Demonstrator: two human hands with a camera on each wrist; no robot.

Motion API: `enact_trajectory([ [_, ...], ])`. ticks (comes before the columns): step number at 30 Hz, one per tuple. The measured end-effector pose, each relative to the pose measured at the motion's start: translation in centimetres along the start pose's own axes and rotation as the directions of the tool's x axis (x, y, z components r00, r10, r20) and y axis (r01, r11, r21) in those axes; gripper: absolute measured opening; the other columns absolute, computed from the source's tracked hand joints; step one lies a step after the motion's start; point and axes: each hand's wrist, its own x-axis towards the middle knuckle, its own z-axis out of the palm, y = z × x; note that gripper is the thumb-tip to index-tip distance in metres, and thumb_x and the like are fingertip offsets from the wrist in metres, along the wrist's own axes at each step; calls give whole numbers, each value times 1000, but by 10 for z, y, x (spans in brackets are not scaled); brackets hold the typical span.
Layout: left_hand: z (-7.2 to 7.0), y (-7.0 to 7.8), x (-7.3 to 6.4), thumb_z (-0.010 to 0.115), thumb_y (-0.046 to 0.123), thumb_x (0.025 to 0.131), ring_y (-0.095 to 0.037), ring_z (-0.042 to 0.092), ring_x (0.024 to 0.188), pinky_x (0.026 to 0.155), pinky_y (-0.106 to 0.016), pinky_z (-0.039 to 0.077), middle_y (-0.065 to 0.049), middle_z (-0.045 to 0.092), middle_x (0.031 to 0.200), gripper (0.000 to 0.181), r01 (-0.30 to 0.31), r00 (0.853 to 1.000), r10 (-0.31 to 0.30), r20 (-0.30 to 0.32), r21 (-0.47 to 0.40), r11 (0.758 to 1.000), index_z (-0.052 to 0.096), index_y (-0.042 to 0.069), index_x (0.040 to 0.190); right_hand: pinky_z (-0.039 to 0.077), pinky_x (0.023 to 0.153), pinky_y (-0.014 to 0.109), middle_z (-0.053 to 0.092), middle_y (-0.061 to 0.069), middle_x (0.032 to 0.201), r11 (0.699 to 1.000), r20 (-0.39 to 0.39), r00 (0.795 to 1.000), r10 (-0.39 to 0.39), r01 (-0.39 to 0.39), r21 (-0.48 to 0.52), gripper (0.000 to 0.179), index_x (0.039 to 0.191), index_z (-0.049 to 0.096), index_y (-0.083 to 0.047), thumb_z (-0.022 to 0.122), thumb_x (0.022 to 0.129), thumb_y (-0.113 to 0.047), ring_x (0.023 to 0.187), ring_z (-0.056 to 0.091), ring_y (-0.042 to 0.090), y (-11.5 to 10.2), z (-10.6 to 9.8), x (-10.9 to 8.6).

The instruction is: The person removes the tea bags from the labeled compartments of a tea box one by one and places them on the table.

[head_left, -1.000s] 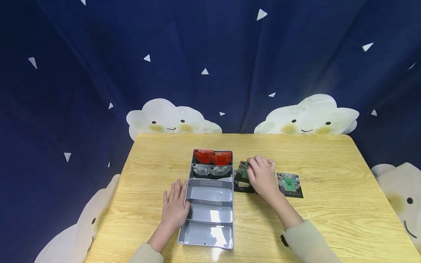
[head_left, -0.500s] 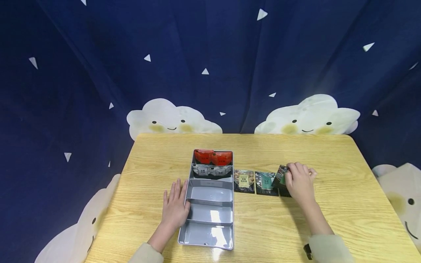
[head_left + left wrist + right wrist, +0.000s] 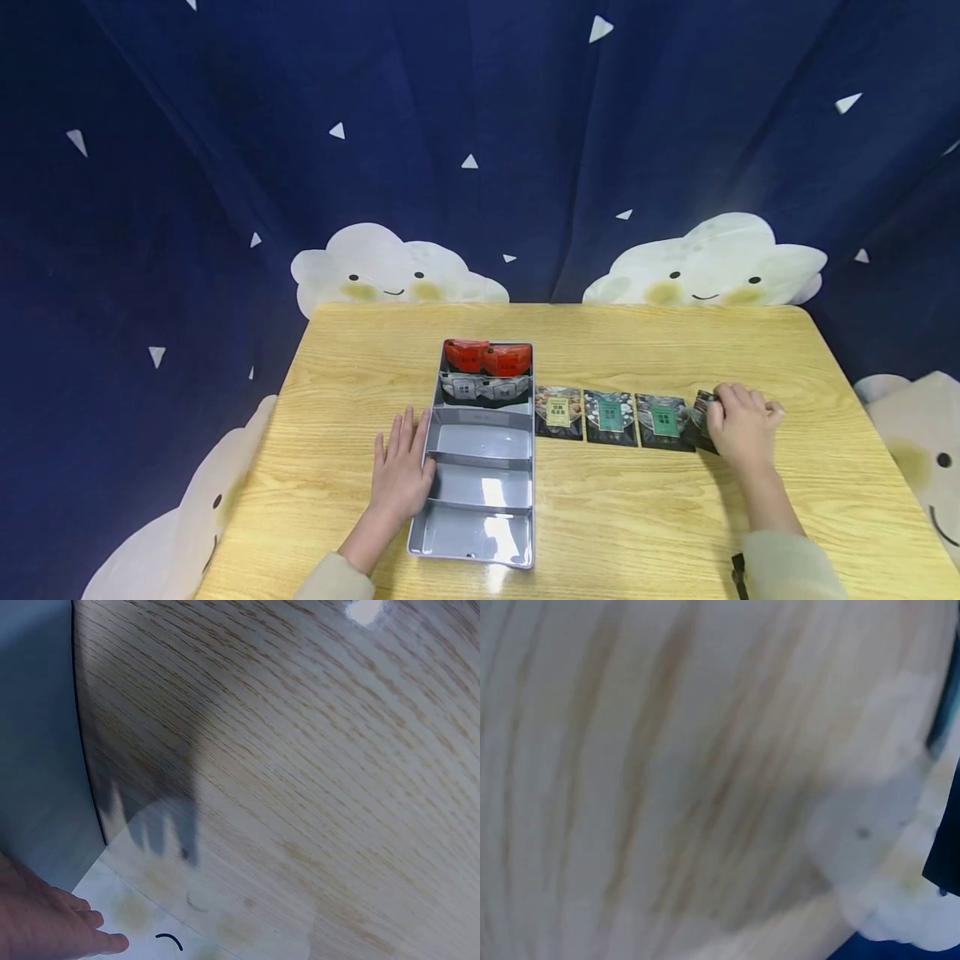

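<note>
My right hand (image 3: 745, 429) pinches the upper edge of a dark sachet (image 3: 705, 422), which tilts at the right end of a row on the table; the fingers hide part of it. To its left lie three flat dark sachets: one with a green label (image 3: 664, 422), one with a teal label (image 3: 611, 417) and one with a yellowish label (image 3: 558, 412). My left hand (image 3: 402, 475) rests against the left side of a grey divided tray (image 3: 532, 500), fingers straight. In the left wrist view, those fingers (image 3: 67, 930) lie along the tray's wall (image 3: 37, 750).
Red sachets (image 3: 507, 360) stand in the tray's far compartment, with silver sachets (image 3: 503, 387) in the one before it. The wooden table (image 3: 637, 517) ends at a dark blue curtain (image 3: 525, 125) printed with clouds. The right wrist view shows mostly blurred tabletop (image 3: 667, 750).
My right hand has moved rightwards along the row, carrying the dark sachet from above the left end, past the green-labelled one, to the right end. My left hand and the tray stay put.
</note>
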Motion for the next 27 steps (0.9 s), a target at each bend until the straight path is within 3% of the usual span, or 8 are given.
enact_trajectory([
  [9,1,0,1,44,23,88,-33,10,139,108,-55,6,-14,12,152,65,-1,1000,1,8,2,1000,18,16,148,14,84,66,48,23,105,996,154,988,-1,14,-84,23,102,50,-2,32,91,-11,98,36,43,33,8,-7],
  [19,2,0,1,44,21,87,-34,12,138,108,-56,7,-15,14,151,64,-6,1000,6,-8,-3,1000,21,14,147,9,88,68,38,21,118,985,287,957,51,-1,-172,28,120,41,-6,33,95,-15,112,27,44,42,22,-2],
  [27,2,0,0,44,21,87,-35,14,137,108,-56,8,-16,16,151,63,-11,1000,12,-16,4,1000,22,13,146,9,89,69,38,21,115,987,302,951,65,-16,-161,28,120,41,-8,34,94,-13,114,25,44,41,31,0],
])
